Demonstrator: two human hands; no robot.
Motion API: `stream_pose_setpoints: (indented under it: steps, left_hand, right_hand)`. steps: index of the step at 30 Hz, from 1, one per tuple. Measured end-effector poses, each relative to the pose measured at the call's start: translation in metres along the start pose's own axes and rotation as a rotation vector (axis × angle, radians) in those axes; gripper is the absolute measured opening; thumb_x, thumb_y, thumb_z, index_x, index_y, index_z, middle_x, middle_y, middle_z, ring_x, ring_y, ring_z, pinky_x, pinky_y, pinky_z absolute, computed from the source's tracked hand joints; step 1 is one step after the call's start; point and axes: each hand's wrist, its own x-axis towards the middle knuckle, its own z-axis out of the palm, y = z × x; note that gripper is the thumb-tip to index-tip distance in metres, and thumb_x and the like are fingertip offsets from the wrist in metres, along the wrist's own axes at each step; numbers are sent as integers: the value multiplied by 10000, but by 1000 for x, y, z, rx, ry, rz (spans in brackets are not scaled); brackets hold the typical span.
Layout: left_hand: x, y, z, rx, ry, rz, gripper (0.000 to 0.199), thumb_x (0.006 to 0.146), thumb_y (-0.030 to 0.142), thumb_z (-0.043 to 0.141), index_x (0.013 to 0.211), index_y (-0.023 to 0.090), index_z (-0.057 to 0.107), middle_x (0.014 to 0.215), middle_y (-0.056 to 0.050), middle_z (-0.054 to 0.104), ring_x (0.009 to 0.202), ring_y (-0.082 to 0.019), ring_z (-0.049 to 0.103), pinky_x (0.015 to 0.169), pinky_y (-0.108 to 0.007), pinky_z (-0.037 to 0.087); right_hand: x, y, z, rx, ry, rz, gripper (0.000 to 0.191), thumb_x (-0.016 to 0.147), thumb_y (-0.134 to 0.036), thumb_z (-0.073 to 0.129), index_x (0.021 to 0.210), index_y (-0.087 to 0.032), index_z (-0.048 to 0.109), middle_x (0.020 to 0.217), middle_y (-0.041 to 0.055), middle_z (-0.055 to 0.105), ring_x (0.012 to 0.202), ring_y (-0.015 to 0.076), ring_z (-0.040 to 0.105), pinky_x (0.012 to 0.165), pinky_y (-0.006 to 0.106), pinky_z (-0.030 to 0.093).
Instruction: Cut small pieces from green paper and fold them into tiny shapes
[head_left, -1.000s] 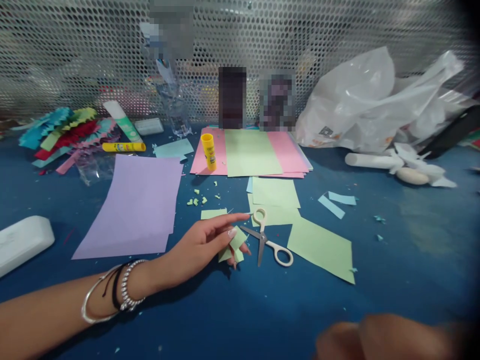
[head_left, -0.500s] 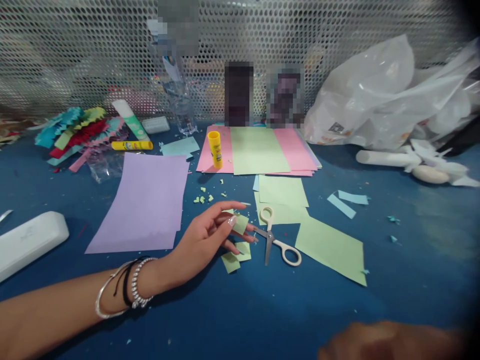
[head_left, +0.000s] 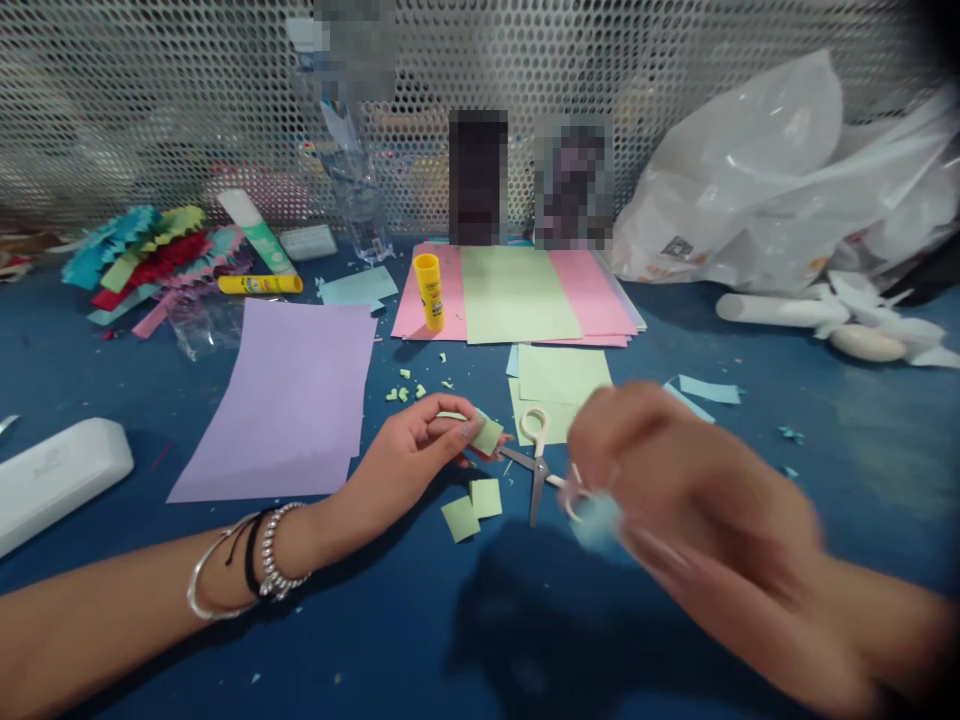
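Note:
My left hand (head_left: 409, 448) pinches a small light-green paper square (head_left: 489, 436) between thumb and fingers, with another green edge showing behind the fingers. Just below on the table lie two more green paper squares (head_left: 474, 508). Scissors (head_left: 538, 468) with white handles rest with blades apart, right of my left fingertips. Blurred by motion, my right hand (head_left: 697, 510) hangs over the right side of the table, closed, with a small pale-blue piece (head_left: 600, 518) at its fingertips. That hand hides part of the scissors' lower handle and the green paper sheets (head_left: 564, 372) behind.
Purple paper (head_left: 289, 395) lies to the left, beside a white case (head_left: 67, 475). A yellow glue stick (head_left: 430, 293) stands on pink paper (head_left: 596, 290). Paper scraps (head_left: 405, 393) dot the table. White plastic bags (head_left: 742, 190) sit at the back right, against perforated metal (head_left: 420, 60).
My right hand has come up from the bottom right edge toward the scissors, now showing a pale-blue piece. My left fingers have closed in around the green square, lifting slightly off the squares below.

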Motion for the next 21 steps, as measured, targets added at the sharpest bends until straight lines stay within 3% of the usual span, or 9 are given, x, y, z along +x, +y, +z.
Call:
stream_pose_setpoints:
  steps: [3, 5, 12, 18, 21]
  left_hand:
    - [1, 2, 1, 55, 49, -13, 238, 833, 384, 529, 985, 204, 558, 757, -8, 676, 700, -128, 630, 664, -223, 500]
    - [1, 2, 1, 87, 73, -18, 268, 830, 399, 522, 1003, 200, 573, 775, -18, 670, 699, -137, 625, 669, -240, 506]
    - [3, -1, 0, 118, 105, -20, 233, 822, 380, 550, 1006, 242, 586, 869, 13, 658, 664, -85, 624, 627, -161, 492]
    - [0, -2, -1, 107, 28, -23, 207, 833, 342, 552, 1012, 242, 583, 767, 26, 663, 699, -93, 636, 669, -153, 502]
    - [-1, -1, -1, 73, -25, 6, 215, 851, 315, 532, 1053, 249, 565, 819, 18, 677, 747, -96, 644, 707, -155, 509]
  right_hand:
    - [106, 16, -23, -22, 36, 36, 258, 769, -155, 525, 990, -285, 553, 1065, 50, 524, 982, 235, 509, 743, 397, 480]
    - [134, 22, -18, -25, 78, 44, 283, 751, -126, 513, 990, -275, 539, 1083, 57, 503, 1008, 241, 487, 756, 404, 473]
    - [116, 35, 18, -13, 152, 90, 245, 754, -65, 517, 953, -206, 514, 1108, 61, 457, 1036, 187, 433, 842, 341, 448]
    - [121, 43, 16, 30, 86, 160, 60, 838, -181, 523, 877, -203, 563, 1090, 47, 470, 1017, 167, 441, 830, 303, 431]
    - [122, 45, 14, 116, 68, 207, 49, 851, -213, 521, 857, -182, 558, 1033, 46, 485, 969, 145, 467, 828, 285, 423]
